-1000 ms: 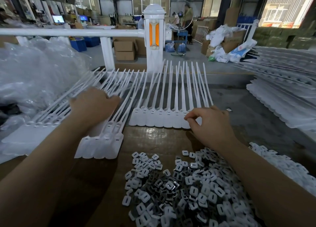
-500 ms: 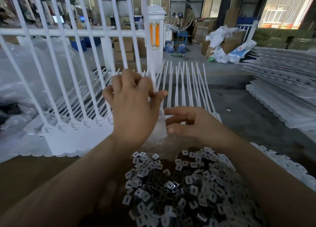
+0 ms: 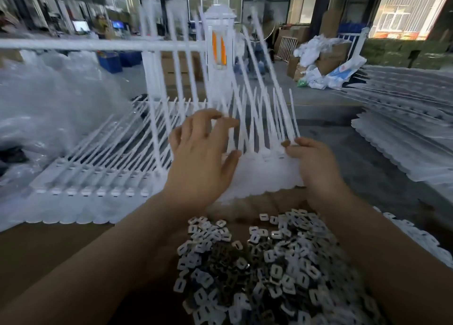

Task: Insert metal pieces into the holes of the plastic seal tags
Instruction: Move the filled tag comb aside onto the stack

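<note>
Right hand (image 3: pixel 316 164) right of frame centre, thumb and fingertips pinched together on the right edge of a white strip of plastic seal tags (image 3: pixel 266 175). Left hand (image 3: pixel 201 163) at frame centre, fingers spread apart and laid over the strip's left part, thumb pressing on the flat tag bodies; a real clamp there cannot be told, only contact. Strip tilted up between both hands, tails rising blurred toward the upper centre of the frame, lower scalloped edge just above the brown table (image 3: pixel 56 256).

Directly below the hands, in the lower centre and lower right of the frame, a large heap of small metal pieces (image 3: pixel 264 266), each squarish with a slot, lying loose on the table, touching neither hand.

Left of the held strip, a second strip of tags (image 3: pixel 93 190) lying flat in the left middle of the frame, tails fanned toward the upper left. Behind it, crumpled clear plastic bags (image 3: pixel 49 109) filling the left edge.

At the right edge, stacks of more tag strips (image 3: pixel 402 138) piled flat, well apart from the hands. In the upper centre, behind the blurred tails, a white post with orange panels (image 3: pixel 219 47) and a white horizontal rail (image 3: pixel 73 44) running to the upper left. Cardboard boxes and white bags (image 3: pixel 321 55) on the floor in the upper right.
</note>
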The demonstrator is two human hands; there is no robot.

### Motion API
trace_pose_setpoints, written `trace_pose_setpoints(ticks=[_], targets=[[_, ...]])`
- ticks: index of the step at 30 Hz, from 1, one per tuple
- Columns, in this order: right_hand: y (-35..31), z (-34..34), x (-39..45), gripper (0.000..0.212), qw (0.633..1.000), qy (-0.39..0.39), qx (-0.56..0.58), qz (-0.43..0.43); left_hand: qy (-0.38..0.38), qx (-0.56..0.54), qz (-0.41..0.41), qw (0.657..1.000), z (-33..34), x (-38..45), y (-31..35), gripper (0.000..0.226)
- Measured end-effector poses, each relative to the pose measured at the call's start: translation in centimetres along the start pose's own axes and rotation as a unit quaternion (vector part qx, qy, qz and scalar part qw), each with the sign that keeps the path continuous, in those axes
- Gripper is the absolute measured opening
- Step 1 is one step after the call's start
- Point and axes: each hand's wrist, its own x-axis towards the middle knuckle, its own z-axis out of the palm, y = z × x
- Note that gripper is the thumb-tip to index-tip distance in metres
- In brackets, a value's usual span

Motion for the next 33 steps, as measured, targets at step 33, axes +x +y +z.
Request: trace_pose_setpoints(ticks=[33], targets=[[1.7,0.2,-1.9,0.055,0.713,-0.244,-0.597,-0.277,-0.381,-0.082,-0.19,0.901,1.8,-0.1,-4.7,0.06]])
